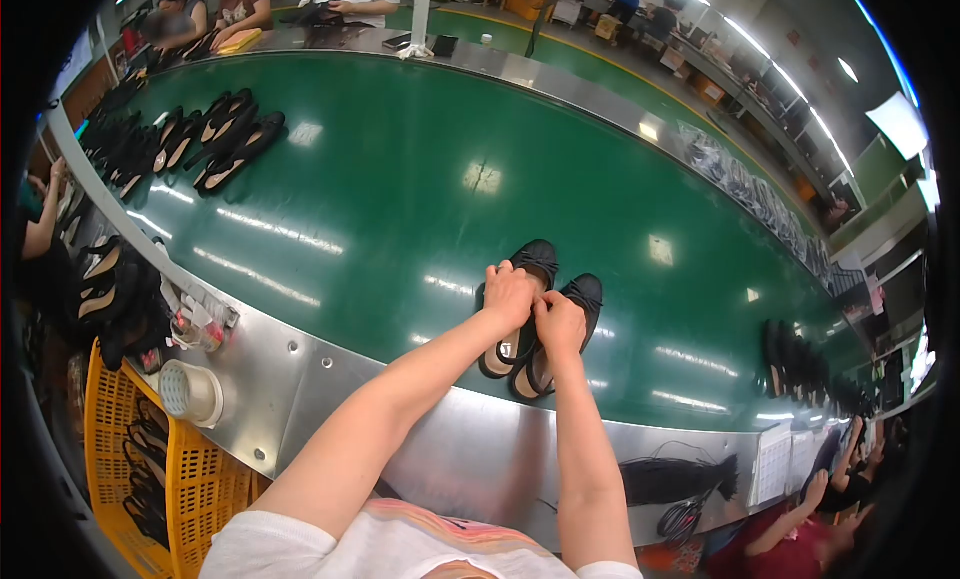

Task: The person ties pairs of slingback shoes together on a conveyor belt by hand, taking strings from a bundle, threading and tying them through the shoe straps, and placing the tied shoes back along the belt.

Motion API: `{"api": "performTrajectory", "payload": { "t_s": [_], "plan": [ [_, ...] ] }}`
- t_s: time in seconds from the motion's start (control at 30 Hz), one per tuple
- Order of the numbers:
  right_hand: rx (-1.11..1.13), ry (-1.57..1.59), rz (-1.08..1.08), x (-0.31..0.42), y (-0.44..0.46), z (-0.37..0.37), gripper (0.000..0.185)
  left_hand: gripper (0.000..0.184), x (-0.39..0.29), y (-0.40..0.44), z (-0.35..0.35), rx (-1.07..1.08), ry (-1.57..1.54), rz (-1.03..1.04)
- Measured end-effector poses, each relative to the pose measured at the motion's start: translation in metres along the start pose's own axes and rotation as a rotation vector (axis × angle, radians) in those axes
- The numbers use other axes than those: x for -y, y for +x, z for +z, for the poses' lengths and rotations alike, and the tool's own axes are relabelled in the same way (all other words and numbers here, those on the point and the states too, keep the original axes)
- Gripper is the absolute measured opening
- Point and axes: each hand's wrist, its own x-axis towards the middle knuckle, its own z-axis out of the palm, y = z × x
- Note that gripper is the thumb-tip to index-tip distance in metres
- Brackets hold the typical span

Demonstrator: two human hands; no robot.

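A pair of black flat shoes with bows on the toes rests on the green belt [400, 209], toes pointing away from me. My left hand [508, 293] lies over the opening of the left shoe [538, 253], its fingers closed on the upper. Close beside it, my right hand [561, 325] is bent over the gap between the shoes, with its fingertips pinched at the left shoe's inner side. The right shoe [586, 292] sits partly under that hand. Exactly what the fingertips grip, perhaps a strap, is hidden by the hands.
Several black shoes [240, 149] stand at the belt's far left, more [790, 359] at its right. On the metal edge [330, 394] are a tape roll [190, 392] and a bundle of black cords [680, 477]. A yellow crate [205, 489] holds shoes. Other people sit around the belt.
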Motion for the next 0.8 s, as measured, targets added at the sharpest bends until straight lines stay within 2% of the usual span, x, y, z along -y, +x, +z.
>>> {"api": "performTrajectory", "payload": {
  "t_s": [0.07, 0.1, 0.13, 0.17, 0.2, 0.27, 0.3, 0.37, 0.4, 0.47, 0.5, 0.57, 0.6, 0.7, 0.8],
  "plan": [
    [0.022, 0.132, -0.091, -0.007, 0.002, -0.023, 0.032, 0.005, 0.005, 0.000, 0.014, -0.095, 0.013, 0.021],
    [-0.046, 0.079, -0.187, -0.015, 0.002, -0.040, 0.049, 0.007, 0.005, -0.002, 0.017, -0.168, -0.044, 0.014],
    [-0.063, -0.046, -0.217, -0.024, 0.002, -0.059, 0.058, 0.008, 0.005, -0.005, 0.012, -0.240, -0.194, 0.013],
    [-0.019, -0.156, -0.194, -0.025, -0.002, -0.089, 0.059, 0.009, 0.004, -0.009, 0.007, -0.308, -0.345, 0.010],
    [0.009, -0.303, -0.219, -0.042, -0.003, -0.107, 0.060, 0.008, 0.004, -0.011, 0.004, -0.384, -0.373, 0.027],
    [0.220, -0.397, -0.104, -0.061, -0.007, -0.142, 0.043, 0.006, 0.011, -0.008, 0.022, -0.442, -1.010, -0.022],
    [0.341, -0.436, -0.026, -0.067, -0.008, -0.151, 0.036, 0.007, 0.001, -0.015, 0.005, -0.342, -1.295, -0.183],
    [0.268, -0.417, -0.040, -0.073, -0.016, -0.146, 0.024, 0.008, 0.000, -0.019, 0.010, -0.385, -1.488, -0.253],
    [0.224, -0.406, -0.065, -0.076, -0.017, -0.135, 0.022, 0.009, 0.003, -0.020, 0.023, -0.468, -1.391, -0.206],
    [0.146, -0.336, -0.075, -0.062, -0.021, -0.112, 0.017, 0.009, -0.005, -0.033, 0.015, -0.475, -1.267, -0.236],
    [0.120, -0.310, -0.058, -0.053, -0.021, -0.100, 0.017, 0.013, -0.013, -0.039, 0.013, -0.557, -1.256, -0.161],
    [0.128, -0.293, -0.052, -0.046, -0.020, -0.071, 0.019, 0.006, -0.029, -0.063, -0.016, -0.497, -0.901, 0.060],
    [0.134, -0.294, -0.042, -0.045, -0.018, -0.058, 0.020, 0.006, -0.037, -0.072, -0.020, -0.561, -0.713, 0.205],
    [0.116, -0.311, -0.079, -0.050, -0.013, -0.040, 0.020, 0.006, -0.054, -0.100, -0.048, -0.400, -0.689, 0.490],
    [0.154, -0.367, -0.132, -0.048, -0.015, -0.068, 0.020, 0.008, -0.063, -0.113, -0.060, -0.256, -0.662, 0.680]
  ]
}}
